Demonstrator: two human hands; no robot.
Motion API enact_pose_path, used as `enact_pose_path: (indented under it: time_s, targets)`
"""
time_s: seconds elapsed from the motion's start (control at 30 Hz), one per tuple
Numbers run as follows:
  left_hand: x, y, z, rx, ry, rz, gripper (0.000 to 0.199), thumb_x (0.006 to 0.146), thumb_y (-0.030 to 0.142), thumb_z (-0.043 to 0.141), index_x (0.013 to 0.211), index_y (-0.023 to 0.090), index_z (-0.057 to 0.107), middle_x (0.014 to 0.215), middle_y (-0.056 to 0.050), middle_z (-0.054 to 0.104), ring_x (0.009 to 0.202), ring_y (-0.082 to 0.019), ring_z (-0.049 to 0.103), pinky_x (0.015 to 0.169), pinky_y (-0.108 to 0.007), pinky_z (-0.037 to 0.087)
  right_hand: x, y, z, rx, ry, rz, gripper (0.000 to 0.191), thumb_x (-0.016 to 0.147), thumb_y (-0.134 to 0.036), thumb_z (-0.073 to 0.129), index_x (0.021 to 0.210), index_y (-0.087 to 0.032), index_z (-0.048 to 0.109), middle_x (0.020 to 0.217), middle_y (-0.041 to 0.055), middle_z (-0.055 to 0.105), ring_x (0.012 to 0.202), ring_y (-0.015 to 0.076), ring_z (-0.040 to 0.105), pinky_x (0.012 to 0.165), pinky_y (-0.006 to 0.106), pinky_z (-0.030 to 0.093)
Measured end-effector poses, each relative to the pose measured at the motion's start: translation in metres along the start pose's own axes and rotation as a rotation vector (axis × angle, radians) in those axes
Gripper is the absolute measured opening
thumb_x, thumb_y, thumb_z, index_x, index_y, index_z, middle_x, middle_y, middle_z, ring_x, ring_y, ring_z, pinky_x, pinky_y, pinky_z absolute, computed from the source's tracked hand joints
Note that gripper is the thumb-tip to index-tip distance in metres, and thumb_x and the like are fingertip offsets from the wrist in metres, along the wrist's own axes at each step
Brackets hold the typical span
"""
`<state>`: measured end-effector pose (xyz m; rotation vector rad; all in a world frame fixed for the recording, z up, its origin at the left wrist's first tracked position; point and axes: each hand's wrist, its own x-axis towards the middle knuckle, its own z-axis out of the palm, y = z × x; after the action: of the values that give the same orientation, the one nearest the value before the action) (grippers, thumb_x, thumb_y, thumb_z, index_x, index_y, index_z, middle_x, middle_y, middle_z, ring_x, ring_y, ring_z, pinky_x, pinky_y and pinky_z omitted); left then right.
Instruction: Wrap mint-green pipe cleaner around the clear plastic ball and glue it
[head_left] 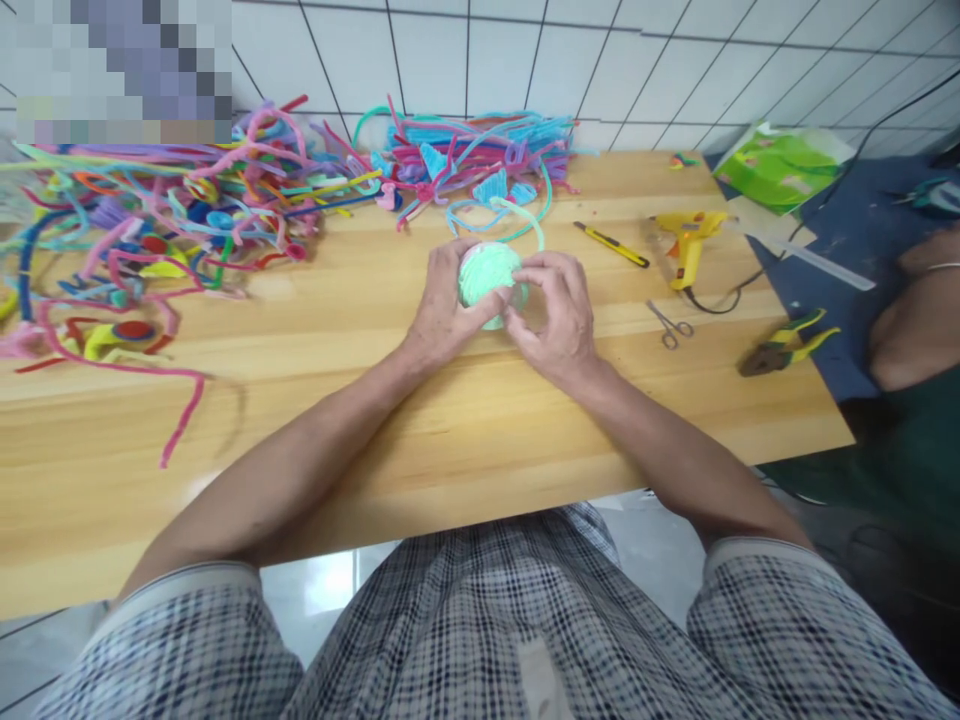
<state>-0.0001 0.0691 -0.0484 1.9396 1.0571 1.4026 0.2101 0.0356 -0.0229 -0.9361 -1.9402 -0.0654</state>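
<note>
A round mint-green coil of fuzzy stems (484, 272) is held between my two hands above the wooden table. My left hand (448, 305) wraps its left side, with the thumb across the lower front. At the right side, the bent fingers of my right hand (553, 310) pinch at the coil's edge. A pale green stem (534, 222) arches up behind my right hand. The fingertips of my left hand are partly hidden behind the coil.
Tangled coloured stems (120, 250) cover the table's left; a blue and pink bundle (487, 145) lies at the back. On the right are a yellow cutter (613, 244), glue gun (688, 245), scissors (669, 327) and pliers (784, 345). Another person's arm (911, 320) shows far right.
</note>
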Motion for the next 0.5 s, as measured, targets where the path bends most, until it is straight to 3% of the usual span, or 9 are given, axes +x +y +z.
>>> enact_pose_path:
  time_s: [0.17,0.3,0.43,0.5]
  targets:
    - [0.001,-0.001,0.001,-0.003,-0.006,0.014,0.077,0.095,0.084,0.072,0.147,0.029,0.056,0.144,-0.012,0.066,0.141,-0.036,0.063,0.129,-0.058,0.048,0.0,0.0,-0.001,0.0,0.018,-0.006,0.033,0.101,-0.035,0.071,0.133,-0.029,0.064,0.131,0.0124,0.071,0.124,0.034,0.069,0.113,0.061,0.058]
    - [0.0,0.002,0.003,-0.01,0.012,0.002,0.078,0.095,0.085,0.072,0.147,0.029,0.057,0.146,-0.012,0.067,0.142,-0.036,0.063,0.128,-0.057,0.049,-0.002,0.004,-0.008,0.057,0.007,0.042,0.038,0.104,-0.045,0.07,0.138,-0.029,0.064,0.136,0.0136,0.071,0.13,0.0348,0.068,0.11,0.06,0.06]
    - [-0.001,0.003,0.003,-0.024,0.004,-0.011,0.076,0.096,0.083,0.073,0.149,0.03,0.057,0.15,-0.013,0.066,0.145,-0.037,0.062,0.129,-0.057,0.049,-0.009,0.017,-0.01,0.124,0.104,0.209,0.045,0.107,-0.062,0.066,0.137,-0.028,0.063,0.131,0.0111,0.073,0.12,0.029,0.073,0.094,0.048,0.063]
    - [-0.001,0.002,0.002,-0.024,0.0,-0.007,0.077,0.096,0.083,0.073,0.15,0.029,0.057,0.15,-0.013,0.066,0.146,-0.038,0.061,0.13,-0.058,0.048,-0.011,0.024,-0.007,0.236,0.088,0.348,0.055,0.104,-0.072,0.066,0.137,-0.029,0.065,0.132,0.0097,0.076,0.121,0.028,0.074,0.098,0.047,0.063]
